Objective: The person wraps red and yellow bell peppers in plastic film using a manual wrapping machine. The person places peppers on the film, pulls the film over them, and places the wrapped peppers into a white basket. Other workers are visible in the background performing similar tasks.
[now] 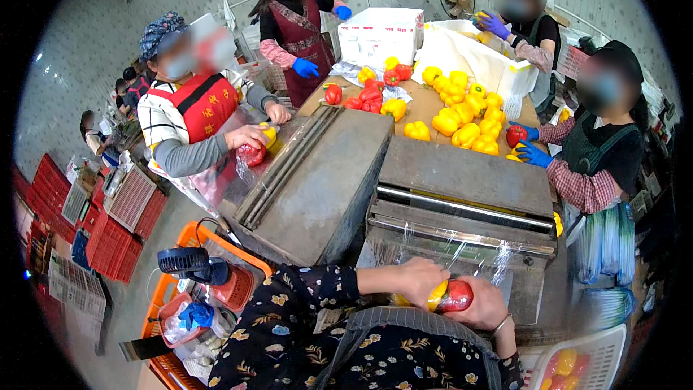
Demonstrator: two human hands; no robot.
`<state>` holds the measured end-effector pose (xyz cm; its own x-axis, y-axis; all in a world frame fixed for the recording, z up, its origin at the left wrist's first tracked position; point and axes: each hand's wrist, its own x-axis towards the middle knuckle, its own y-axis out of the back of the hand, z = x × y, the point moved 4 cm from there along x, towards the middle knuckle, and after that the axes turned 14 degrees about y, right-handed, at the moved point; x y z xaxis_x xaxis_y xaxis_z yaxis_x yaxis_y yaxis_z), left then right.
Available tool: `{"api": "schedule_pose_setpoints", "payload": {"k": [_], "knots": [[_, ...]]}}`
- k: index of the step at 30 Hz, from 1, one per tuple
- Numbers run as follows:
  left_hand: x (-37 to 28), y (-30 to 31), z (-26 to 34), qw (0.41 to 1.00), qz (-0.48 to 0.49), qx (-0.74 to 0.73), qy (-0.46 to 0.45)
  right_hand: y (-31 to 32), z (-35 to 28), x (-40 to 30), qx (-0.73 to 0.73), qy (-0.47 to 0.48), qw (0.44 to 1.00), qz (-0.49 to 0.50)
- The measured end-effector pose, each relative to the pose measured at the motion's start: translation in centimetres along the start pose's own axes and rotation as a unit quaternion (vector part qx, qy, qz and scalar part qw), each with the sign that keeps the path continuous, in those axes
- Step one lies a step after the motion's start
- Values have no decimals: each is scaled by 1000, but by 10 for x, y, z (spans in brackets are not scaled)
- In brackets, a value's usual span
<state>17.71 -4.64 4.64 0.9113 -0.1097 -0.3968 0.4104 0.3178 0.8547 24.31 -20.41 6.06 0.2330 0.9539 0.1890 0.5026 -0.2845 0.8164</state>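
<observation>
Close in front of my body, my left hand (pixel 422 281) grips a yellow bell pepper (pixel 436 297). My right hand (pixel 483 306) holds a red bell pepper (pixel 458 297) pressed against it. Clear cling film (pixel 460 252) stretches in creases from the roller of the film wrapping machine (pixel 465 176) towards both hands. The film looks glossy over the red pepper. Something yellow, perhaps another pepper, shows partly under my left wrist. My fingertips and the undersides of the peppers are hidden.
A second wrapping machine (pixel 319 184) stands to the left, where a co-worker handles peppers. Loose yellow peppers (pixel 465 111) and red peppers (pixel 371 97) lie beyond. An orange basket (pixel 162 303) is at lower left; a white basket (pixel 606 344) holds peppers at lower right. Other workers surround the table.
</observation>
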Motion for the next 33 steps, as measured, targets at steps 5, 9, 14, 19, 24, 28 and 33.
{"api": "schedule_pose_setpoints", "payload": {"k": [5, 9, 14, 19, 24, 28, 33], "knots": [[-13, -3, 24, 961, 268, 53, -47, -4, 19, 6, 79, 9, 997, 17], [-9, -5, 30, 972, 230, 54, -3, 15, 39, 4, 312, -22, 915, 255], [8, 6, 31, 981, 175, 56, 63, -11, 44, 60, 336, -34, 941, 16], [17, 15, 20, 987, 135, -3, 86, -22, 47, 96, 254, -107, 948, -158], [23, 13, 16, 992, 108, -24, 55, -24, 42, 100, 307, -212, 909, -184], [17, 18, 31, 998, 17, 12, 62, -55, 77, 97, 300, -102, 930, -189], [4, -3, 26, 992, -112, -8, 56, -59, 48, 115, 89, -18, 965, -245]]}}
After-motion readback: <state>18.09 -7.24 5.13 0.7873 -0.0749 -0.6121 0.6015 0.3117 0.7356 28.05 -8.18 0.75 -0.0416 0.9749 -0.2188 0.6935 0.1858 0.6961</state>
